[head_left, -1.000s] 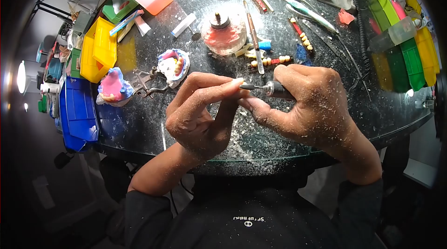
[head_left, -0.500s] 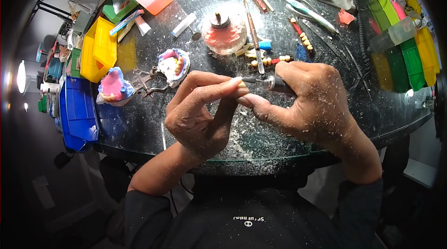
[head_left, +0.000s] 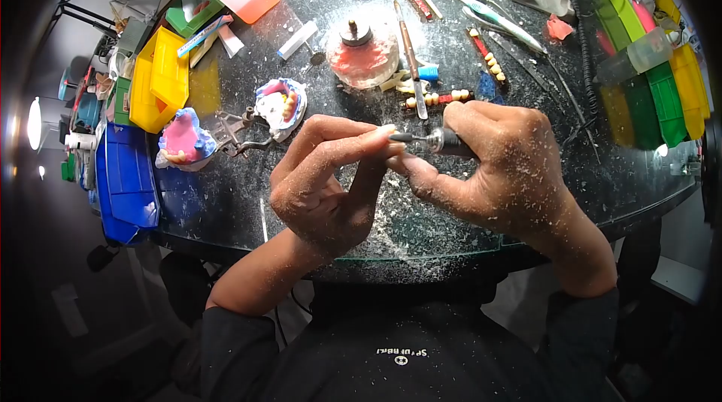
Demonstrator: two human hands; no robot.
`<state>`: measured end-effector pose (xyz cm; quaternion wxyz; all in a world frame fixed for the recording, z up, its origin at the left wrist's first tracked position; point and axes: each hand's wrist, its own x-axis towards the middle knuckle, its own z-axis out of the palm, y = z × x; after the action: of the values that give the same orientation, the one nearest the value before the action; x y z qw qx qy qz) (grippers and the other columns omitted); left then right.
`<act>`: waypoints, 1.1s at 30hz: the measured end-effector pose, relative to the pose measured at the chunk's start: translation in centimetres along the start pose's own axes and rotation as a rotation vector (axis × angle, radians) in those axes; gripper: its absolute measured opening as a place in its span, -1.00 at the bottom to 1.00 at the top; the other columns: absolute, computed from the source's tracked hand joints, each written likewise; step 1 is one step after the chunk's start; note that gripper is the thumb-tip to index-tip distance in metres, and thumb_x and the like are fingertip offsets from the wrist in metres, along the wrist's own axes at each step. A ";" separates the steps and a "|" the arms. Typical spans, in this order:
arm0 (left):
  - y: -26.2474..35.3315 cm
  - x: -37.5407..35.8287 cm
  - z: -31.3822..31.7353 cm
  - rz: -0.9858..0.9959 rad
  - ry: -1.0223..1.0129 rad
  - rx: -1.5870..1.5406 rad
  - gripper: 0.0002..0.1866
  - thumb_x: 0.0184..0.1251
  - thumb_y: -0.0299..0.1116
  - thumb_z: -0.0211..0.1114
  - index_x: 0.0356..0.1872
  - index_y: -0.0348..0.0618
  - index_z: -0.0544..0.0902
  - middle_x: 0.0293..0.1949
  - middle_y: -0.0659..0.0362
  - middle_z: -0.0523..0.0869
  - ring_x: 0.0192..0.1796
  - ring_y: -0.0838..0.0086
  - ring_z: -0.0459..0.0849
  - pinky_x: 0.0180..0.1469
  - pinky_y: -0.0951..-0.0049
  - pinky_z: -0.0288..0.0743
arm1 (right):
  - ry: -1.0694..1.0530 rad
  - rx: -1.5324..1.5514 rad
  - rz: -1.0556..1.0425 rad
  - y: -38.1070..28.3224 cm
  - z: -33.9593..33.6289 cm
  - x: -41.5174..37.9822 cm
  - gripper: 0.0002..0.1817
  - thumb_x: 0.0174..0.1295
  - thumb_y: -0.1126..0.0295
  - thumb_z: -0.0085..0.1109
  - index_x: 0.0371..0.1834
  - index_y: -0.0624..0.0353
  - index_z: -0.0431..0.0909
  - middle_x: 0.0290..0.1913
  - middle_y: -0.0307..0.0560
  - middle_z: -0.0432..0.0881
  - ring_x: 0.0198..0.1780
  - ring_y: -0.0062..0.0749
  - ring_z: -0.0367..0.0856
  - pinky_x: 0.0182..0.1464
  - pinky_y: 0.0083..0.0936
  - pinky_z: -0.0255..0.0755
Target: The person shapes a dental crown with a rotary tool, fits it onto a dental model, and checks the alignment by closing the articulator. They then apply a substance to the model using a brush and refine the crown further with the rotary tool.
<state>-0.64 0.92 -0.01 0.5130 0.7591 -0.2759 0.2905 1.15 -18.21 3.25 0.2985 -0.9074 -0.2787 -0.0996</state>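
My right hand [head_left: 504, 165] is wrapped round a dark rotary handpiece [head_left: 453, 142], whose grey burr [head_left: 406, 136] points left to the fingertips of my left hand [head_left: 323, 176]. My left hand pinches a tiny pale piece, mostly hidden by the fingers, and the burr's tip is at it. My right thumb rests against the left fingertips. Pale dust covers both hands. White shavings [head_left: 410, 229] lie on the dark table below them. Left of my hands are a cast with teeth [head_left: 287, 107] on a metal articulator [head_left: 235, 131] and a pink and blue cast [head_left: 186, 140].
Beyond my hands stand a glass burner [head_left: 362, 56], a brown-handled knife [head_left: 410, 48], tooth strips [head_left: 450, 97] and a toothbrush [head_left: 504, 22]. Yellow [head_left: 159, 78] and blue bins [head_left: 124, 180] are at the left, green bins [head_left: 663, 105] at the right. A black coiled cord [head_left: 587, 63] hangs nearby.
The handpiece and burr have tilted and shifted very slightly against the left fingertips. Both hands keep nearly the same position and grip.
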 end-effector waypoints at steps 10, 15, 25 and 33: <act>-0.1 -0.1 -0.1 -0.016 -0.008 -0.015 -0.79 0.10 -0.70 0.39 -0.21 -0.34 0.69 -0.31 0.03 0.67 -0.30 0.48 0.72 -0.29 0.57 0.62 | -0.050 0.001 0.015 0.3 -0.2 0.2 -0.46 -0.02 -0.03 0.45 -0.65 0.22 0.42 -0.69 -0.10 0.42 -0.70 -0.34 0.46 -0.62 -0.40 0.30; -0.2 -0.2 0.1 -0.022 0.000 -0.052 -0.79 0.11 -0.70 0.38 -0.20 -0.34 0.68 -0.30 0.03 0.67 -0.29 0.48 0.72 -0.28 0.57 0.62 | -0.085 -0.036 0.035 0.5 -0.2 0.2 -0.45 -0.01 -0.04 0.45 -0.66 0.22 0.40 -0.69 -0.11 0.42 -0.69 -0.35 0.46 -0.62 -0.40 0.30; 0.1 -0.1 0.3 -0.304 -0.019 -0.266 -0.83 0.23 -0.66 0.30 -0.16 -0.37 0.65 -0.22 0.06 0.66 -0.21 0.53 0.66 -0.15 0.59 0.57 | 0.101 0.129 -0.150 1.2 -0.1 0.7 -0.65 0.10 0.12 0.40 -0.33 0.21 0.59 -0.61 -0.14 0.55 -0.67 -0.49 0.50 -0.62 -0.49 0.32; -0.1 -0.2 0.0 -0.616 -0.123 -0.769 -0.82 0.31 -0.62 0.25 -0.08 -0.40 0.64 -0.13 0.08 0.65 -0.04 0.50 0.63 0.06 0.52 0.52 | 0.123 0.187 -0.470 2.2 0.1 0.7 -0.61 0.07 0.33 0.27 0.00 0.18 0.65 -0.63 -0.26 0.42 -0.66 -0.51 0.43 -0.61 -0.50 0.31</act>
<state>-0.70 0.93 -0.18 0.8008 0.5768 -0.1556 -0.0426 2.95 -19.31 2.30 0.3663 -0.7783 -0.4712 -0.1950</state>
